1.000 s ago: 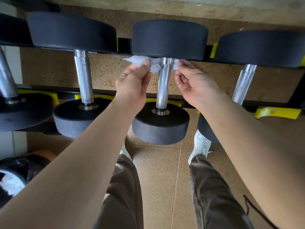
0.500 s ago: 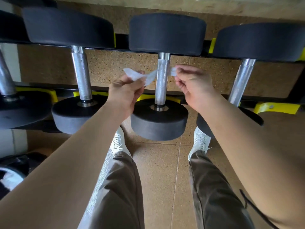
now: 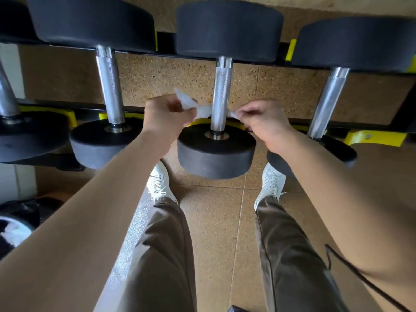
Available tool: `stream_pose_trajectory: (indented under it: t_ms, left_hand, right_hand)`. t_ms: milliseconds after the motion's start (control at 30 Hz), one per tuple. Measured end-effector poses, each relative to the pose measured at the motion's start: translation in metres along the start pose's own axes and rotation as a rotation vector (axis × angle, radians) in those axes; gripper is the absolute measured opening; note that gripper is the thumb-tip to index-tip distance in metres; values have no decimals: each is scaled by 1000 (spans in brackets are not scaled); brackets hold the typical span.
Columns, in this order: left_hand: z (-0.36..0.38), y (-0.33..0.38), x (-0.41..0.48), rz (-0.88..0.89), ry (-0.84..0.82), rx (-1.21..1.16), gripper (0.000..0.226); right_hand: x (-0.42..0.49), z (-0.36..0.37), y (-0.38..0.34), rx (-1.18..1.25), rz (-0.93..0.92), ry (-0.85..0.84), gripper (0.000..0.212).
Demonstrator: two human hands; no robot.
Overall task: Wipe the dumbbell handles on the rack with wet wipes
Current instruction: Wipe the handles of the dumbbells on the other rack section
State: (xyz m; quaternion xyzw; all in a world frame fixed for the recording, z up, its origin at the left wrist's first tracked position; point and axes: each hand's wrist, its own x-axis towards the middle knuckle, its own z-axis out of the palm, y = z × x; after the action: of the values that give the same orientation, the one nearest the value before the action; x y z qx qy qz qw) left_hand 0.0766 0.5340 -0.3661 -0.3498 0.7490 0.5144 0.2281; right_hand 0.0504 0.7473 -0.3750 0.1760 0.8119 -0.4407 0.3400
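wipe place: wet wipe [image 3: 203,111] is looped behind the middle dumbbell handle [image 3: 221,93], low on it, just above the near head [image 3: 216,152], centre of frame
left hand grip: left hand [image 3: 166,115] pinches the bigger bunched end, fingers curled, just left of the handle
right hand grip: right hand [image 3: 263,120] pinches a small tail of wipe between thumb and fingertips, just right of the handle
risk 1: the right tail looks short; a hard pull from the left could slide it out of the pinch and the wipe would drop off
risk 2: the knurled steel may snag and tear a thin wet wipe if it is sawed under tension
risk 3: the wipe is twisted into a narrow band, so it likely touches only a strip, and the side facing the camera has no wipe on it
risk 4: knuckles are near the head and the rack rail [image 3: 292,120]; a slip could knock them
handle axis: long axis runs from top of frame down to centre, near upright in the picture, leaning a touch right at the top
handle pointing: far head [image 3: 227,30] at top centre, near head toward the person; dumbbell lies across the two rails
wipe axis: runs left to right, crossing the handle
neighbours: handles at left [image 3: 110,86] and right [image 3: 326,102] fan outward, no wipe on them
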Motion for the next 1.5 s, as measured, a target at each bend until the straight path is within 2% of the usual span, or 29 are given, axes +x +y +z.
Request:
stream_pose_trajectory:
  t_ms: [67,133,300,367,533,633,767,967,1100,1200,1267,1333,1400,1500]
  left_hand:
    - [12,5,-1,56,-63,264,7]
    - [18,9,-1,84,-141,430,12]
    - [-5,9,-7,77,-283,701,31]
    - [-13,10,-9,83,-291,782,30]
    - [8,11,-6,38,-315,737,12]
    - [24,11,-2,23,-310,700,17]
    - [10,18,-9,72,-328,769,18]
    - [-6,22,-42,146,-360,692,22]
    - [24,23,-49,153,-320,702,28]
    - [48,24,-50,206,-285,801,26]
    - [50,26,-52,213,-305,753,24]
    - [46,24,-52,210,-348,597,22]
    - [38,20,-53,154,-359,352,17]
    - [19,18,-57,69,-316,-93,8]
  right_hand:
    - [-3,-12,4,-219,-27,-61,12]
    - [-7,-18,7,-354,-24,-139,15]
    - [-9,3,-3,-429,-113,-221,14]
    - [-7,12,-8,-473,-166,-235,12]
    - [-13,-9,-11,-594,-198,-277,18]
    - [-23,-28,-8,-619,-220,-286,21]
    - [-25,-13,-7,-516,-236,-247,20]
    - [-23,-3,-10,-471,-172,-336,25]
    - [-33,-18,-4,-308,-189,-191,27]
    - [-38,-23,1,-239,-196,-192,26]
    - [-42,-24,2,-228,-206,-246,30]
    - [-48,-25,0,-192,-211,-292,37]
    - [-54,-26,-4,-111,-203,-306,39]
    - [-65,-23,-18,23,-162,-313,31]
